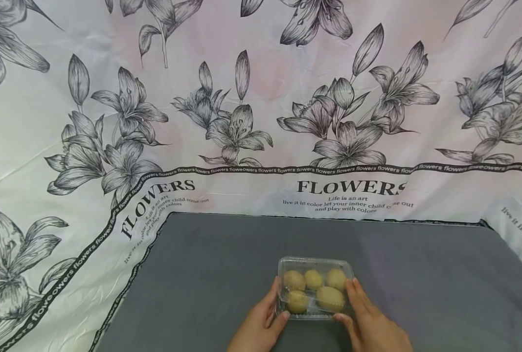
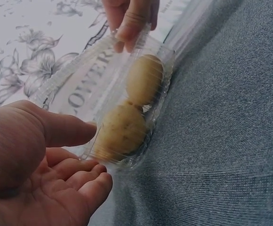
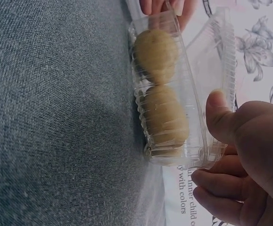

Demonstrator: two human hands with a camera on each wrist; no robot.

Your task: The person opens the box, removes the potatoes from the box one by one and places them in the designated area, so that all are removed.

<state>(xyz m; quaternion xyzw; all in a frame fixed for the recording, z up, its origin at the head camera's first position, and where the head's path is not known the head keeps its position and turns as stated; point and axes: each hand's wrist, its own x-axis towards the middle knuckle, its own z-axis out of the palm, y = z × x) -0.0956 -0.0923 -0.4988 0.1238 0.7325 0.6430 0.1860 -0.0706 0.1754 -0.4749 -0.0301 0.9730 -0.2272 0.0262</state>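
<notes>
Holding a clear plastic box [image 1: 315, 260] between them, two bare hands come in from the near edge of the table. The left hand [image 1: 260, 322] is partly closed round the box's left side, thumb at the front corner and fingers along the wall; the right hand [image 1: 374, 325] grips the right side much the same way, thumb at the other front corner. Inside lie five yellowish-brown potatoes [image 1: 330, 298], two in front and three behind, with the smallest in the middle of the back row. I can't tell whether the lid [image 3: 228, 52] is fastened. The box is low at the near part of a grey cloth [image 1: 208, 274], though whether all of its bottom touches I can't say. Past the cloth hangs a pale sheet [image 1: 269, 73], printed with the word FLOWERS [image 1: 351, 187], a dark lettered band [image 1: 256, 170] above that, and black-line lilies [image 1: 351, 144] higher up against faint pink patches.
</notes>
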